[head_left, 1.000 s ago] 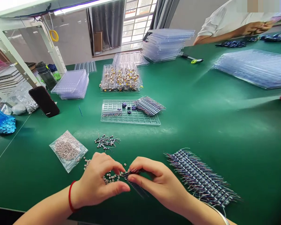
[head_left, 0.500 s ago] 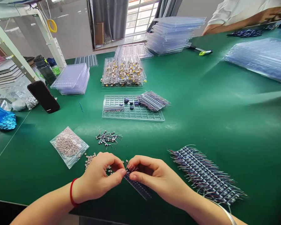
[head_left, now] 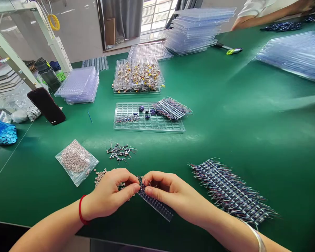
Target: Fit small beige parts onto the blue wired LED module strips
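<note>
My left hand [head_left: 114,192], a red cord around its wrist, pinches at the upper end of a dark perforated strip [head_left: 157,205]. Opposite it, my right hand [head_left: 173,196] has thumb and forefinger closed on the same end, where thin reddish wires poke out between the fingers. The strip slants down to the right under the right hand; its gripped end is partly hidden. Small beige ring-like beads [head_left: 100,176] lie partly behind my left hand. Beyond them is a loose heap of small wired parts [head_left: 120,152].
A bag of beads [head_left: 76,161] lies at left, a wired panel [head_left: 231,189] at right. Farther back are a clear tray [head_left: 147,126], a parts-filled tray [head_left: 138,75], stacked clear trays [head_left: 196,33] and a phone [head_left: 46,105]. Another person's arm [head_left: 273,15] shows at top right.
The view has shifted slightly, and most things sit a little higher. Both hands keep their pinch at the strip's end; more of the strip shows below the right hand.
</note>
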A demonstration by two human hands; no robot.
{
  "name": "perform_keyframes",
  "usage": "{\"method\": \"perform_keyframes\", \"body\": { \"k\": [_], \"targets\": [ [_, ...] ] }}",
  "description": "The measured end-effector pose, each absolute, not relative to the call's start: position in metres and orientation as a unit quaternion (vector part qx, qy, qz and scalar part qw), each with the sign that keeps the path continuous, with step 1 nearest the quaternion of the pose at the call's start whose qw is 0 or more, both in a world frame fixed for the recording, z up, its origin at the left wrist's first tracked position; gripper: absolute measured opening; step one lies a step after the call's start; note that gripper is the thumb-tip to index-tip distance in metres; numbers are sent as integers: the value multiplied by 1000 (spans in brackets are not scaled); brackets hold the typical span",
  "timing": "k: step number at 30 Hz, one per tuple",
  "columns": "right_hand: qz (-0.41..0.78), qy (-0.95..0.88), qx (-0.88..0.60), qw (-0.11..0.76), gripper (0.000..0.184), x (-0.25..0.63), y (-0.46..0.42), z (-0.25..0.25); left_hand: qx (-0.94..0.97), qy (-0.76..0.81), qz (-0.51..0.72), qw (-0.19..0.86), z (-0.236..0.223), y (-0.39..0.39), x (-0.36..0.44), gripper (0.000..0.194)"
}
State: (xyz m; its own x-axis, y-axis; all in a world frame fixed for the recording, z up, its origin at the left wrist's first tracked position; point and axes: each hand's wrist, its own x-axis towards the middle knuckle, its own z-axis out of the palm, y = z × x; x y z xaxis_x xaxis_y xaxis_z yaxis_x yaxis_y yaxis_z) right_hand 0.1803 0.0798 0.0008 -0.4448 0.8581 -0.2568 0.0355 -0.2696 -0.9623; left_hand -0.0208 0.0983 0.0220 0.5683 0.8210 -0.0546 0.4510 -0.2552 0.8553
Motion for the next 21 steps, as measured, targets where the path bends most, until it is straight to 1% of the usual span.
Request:
{"method": "perform_keyframes", "body": {
  "k": [4, 7, 9, 11, 13, 17, 21],
  "targets": [
    [711, -490, -404, 300, 37, 182, 82, -4, 762, 405, 206, 461, 22, 98, -20, 15],
    [730, -472, -400, 290, 40, 187, 84, -6, 769, 403, 213, 448, 20, 102, -21, 15],
    [702, -487, -430, 293, 38, 193, 87, -5, 781, 409, 232, 411, 17, 110, -25, 16],
    [637, -526, -473, 305, 34, 198, 90, -5, 794, 428, 255, 348, 12, 122, -32, 16],
    [580, -569, -503, 296, 31, 201, 92, -7, 797, 461, 262, 290, 4, 135, -39, 16],
    [521, -627, -524, 246, 26, 204, 96, -13, 785, 501, 258, 258, -5, 152, -50, 21],
    [493, -644, -531, 244, 23, 204, 97, -15, 778, 511, 276, 238, -3, 156, -51, 22]
  ]
}}
